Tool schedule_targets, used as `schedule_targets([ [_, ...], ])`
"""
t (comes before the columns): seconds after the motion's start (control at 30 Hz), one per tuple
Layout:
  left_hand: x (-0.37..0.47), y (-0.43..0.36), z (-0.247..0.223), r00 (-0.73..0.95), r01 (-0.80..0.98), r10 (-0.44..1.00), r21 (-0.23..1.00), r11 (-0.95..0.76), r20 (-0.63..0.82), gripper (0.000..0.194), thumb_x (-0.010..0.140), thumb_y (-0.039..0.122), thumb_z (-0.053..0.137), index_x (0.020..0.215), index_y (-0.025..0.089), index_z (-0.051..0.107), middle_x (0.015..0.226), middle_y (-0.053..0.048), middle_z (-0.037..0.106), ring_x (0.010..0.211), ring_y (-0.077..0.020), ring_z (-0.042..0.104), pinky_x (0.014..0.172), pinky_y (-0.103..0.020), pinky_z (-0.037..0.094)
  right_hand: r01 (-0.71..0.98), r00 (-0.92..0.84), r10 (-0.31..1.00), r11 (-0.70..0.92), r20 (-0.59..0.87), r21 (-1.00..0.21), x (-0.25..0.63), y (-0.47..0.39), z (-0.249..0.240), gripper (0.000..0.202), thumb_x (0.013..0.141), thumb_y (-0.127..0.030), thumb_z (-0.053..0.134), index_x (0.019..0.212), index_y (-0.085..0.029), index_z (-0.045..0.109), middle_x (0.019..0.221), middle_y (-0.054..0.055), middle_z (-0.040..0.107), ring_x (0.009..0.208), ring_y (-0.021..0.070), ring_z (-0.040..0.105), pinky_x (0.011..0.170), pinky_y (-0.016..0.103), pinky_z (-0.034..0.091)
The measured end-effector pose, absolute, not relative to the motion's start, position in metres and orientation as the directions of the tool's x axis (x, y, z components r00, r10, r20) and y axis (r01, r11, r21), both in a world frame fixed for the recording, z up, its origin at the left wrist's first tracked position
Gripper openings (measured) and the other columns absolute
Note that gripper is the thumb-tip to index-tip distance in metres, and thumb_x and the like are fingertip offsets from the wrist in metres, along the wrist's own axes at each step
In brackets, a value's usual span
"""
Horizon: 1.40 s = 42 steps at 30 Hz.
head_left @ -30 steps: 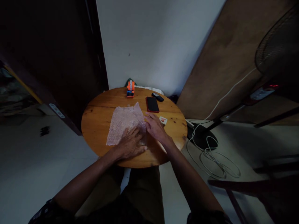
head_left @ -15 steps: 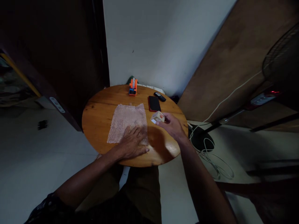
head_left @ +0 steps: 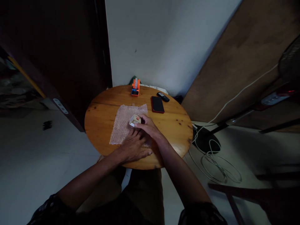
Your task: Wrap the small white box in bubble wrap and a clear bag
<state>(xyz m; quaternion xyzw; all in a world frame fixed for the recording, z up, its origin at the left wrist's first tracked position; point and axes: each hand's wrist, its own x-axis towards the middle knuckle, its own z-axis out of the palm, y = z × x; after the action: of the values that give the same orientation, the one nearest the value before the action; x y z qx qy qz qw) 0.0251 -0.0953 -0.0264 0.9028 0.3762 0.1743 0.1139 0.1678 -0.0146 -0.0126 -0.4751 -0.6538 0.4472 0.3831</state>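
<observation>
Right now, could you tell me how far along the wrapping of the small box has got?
Done: the bubble wrap sheet lies spread flat on the round table. In hand: the right hand holds the small box over the sheet, while the left hand presses its near edge. Left: folding; the sheet lies unfolded.

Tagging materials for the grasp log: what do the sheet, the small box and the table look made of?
Sheet: looks like clear plastic bubble wrap, dimpled and faintly pink. Small box in the right hand: probably printed cardboard, matte, pale, sharp-edged. Table: wood, glossy varnish, with visible grain, knots and a plank seam. Left hand lies flat on the sheet.
</observation>
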Motion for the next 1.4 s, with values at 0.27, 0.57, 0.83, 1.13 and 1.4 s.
schedule_targets([
  [0.27, -0.008, -0.106, 0.002, 0.657, 0.618, 0.708, 0.354, -0.702, 0.258, 0.048, 0.097, 0.051, 0.045, 0.133, 0.023, 0.061, 0.143, -0.011, 0.057, 0.138, -0.0315, 0.045, 0.121, -0.055, 0.028, 0.306, -0.271, 0.957, 0.184, 0.1, -0.934, 0.168, -0.015, -0.014, 0.041, 0.07, -0.028, 0.074, 0.108, -0.02, 0.065, 0.099, 0.0, 0.071, 0.094, 0.0191, 0.065, 0.089, 0.034, 0.051],
  [0.57, -0.05, -0.076, -0.025, 0.339, 0.849, 0.92, 0.357, -0.39, 0.198, 0.066, 0.088, 0.041, 0.056, 0.148, 0.018, 0.04, 0.151, -0.013, 0.05, 0.142, -0.0312, 0.043, 0.12, -0.049, 0.032, 0.412, -0.32, 0.933, 0.294, 0.165, -0.863, 0.167, -0.015, -0.027, 0.051, 0.074, -0.017, 0.069, 0.123, -0.023, 0.06, 0.112, 0.002, 0.07, 0.1, 0.019, 0.066, 0.093, 0.037, 0.052],
  [0.83, -0.048, -0.08, -0.026, 0.314, 0.847, 0.931, 0.389, -0.363, 0.187, 0.069, 0.087, 0.039, 0.055, 0.15, 0.019, 0.036, 0.151, -0.013, 0.05, 0.142, -0.0307, 0.043, 0.12, -0.049, 0.03, 0.374, -0.351, 0.919, 0.311, 0.177, -0.874, 0.166, -0.017, -0.032, 0.054, 0.077, -0.018, 0.067, 0.13, -0.022, 0.056, 0.119, 0.006, 0.069, 0.107, 0.0203, 0.066, 0.096, 0.038, 0.053],
  [1.13, -0.048, -0.08, -0.027, 0.31, 0.844, 0.929, 0.391, -0.366, 0.202, 0.071, 0.085, 0.036, 0.056, 0.15, 0.017, 0.037, 0.152, -0.014, 0.049, 0.141, -0.0318, 0.043, 0.12, -0.049, 0.031, 0.388, -0.378, 0.903, 0.355, 0.205, -0.85, 0.166, -0.023, -0.026, 0.051, 0.078, -0.023, 0.068, 0.127, -0.02, 0.058, 0.117, 0.006, 0.07, 0.104, 0.0203, 0.067, 0.095, 0.037, 0.052],
  [1.4, -0.048, -0.079, -0.031, 0.31, 0.833, 0.919, 0.395, -0.387, 0.245, 0.07, 0.084, 0.034, 0.057, 0.149, 0.018, 0.038, 0.149, -0.014, 0.051, 0.14, -0.0322, 0.045, 0.119, -0.05, 0.033, 0.369, -0.4, 0.887, 0.387, 0.231, -0.845, 0.167, -0.019, -0.034, 0.055, 0.076, -0.018, 0.067, 0.13, -0.021, 0.055, 0.118, 0.005, 0.069, 0.107, 0.0211, 0.066, 0.099, 0.038, 0.051],
])
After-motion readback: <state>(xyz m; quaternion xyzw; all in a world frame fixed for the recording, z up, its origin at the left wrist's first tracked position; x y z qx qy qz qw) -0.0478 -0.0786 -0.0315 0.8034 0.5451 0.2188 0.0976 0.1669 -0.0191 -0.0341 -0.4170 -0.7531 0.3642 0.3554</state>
